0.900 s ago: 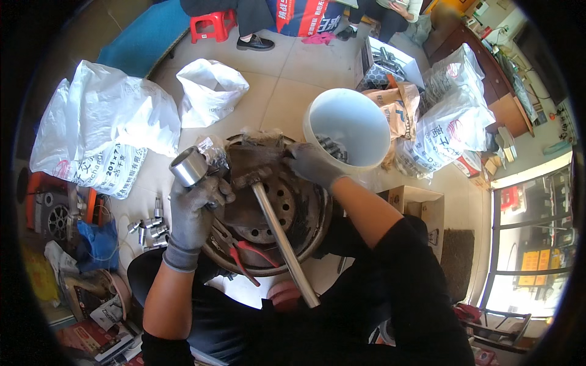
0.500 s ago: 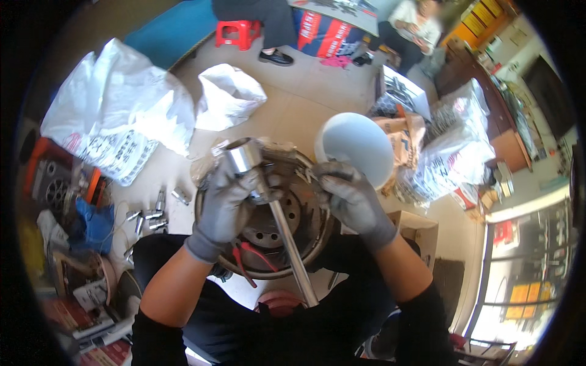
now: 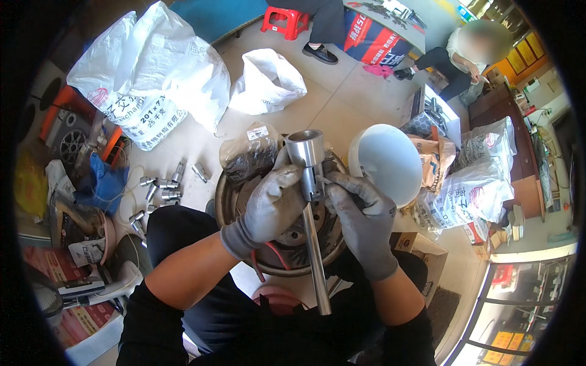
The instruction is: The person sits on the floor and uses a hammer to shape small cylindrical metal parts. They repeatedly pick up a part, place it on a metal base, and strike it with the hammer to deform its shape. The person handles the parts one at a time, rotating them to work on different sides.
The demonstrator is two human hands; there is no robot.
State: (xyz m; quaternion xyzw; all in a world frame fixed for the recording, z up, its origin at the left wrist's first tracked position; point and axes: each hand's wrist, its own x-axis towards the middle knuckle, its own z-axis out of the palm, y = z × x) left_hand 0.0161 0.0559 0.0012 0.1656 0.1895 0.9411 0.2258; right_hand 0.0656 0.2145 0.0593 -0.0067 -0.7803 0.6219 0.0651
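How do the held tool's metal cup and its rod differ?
The metal cup is short and wide; the rod is long and slim. The metal cup sits at the tool's far end, open-mouthed, while the rod runs down toward the picture's lower edge. Both are shiny and silver-coloured.

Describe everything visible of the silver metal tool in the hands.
The metal tool looks like shiny steel: a wide open cup, a narrower slotted neck and a long, straight, smooth rod. Cup away from the person, rod toward the lap, it slants slightly in the picture. The gloved left hand holds it by the neck; the gloved right hand has its fingertips at the neck's other side, contact unclear. It overlaps the round wheel in view.
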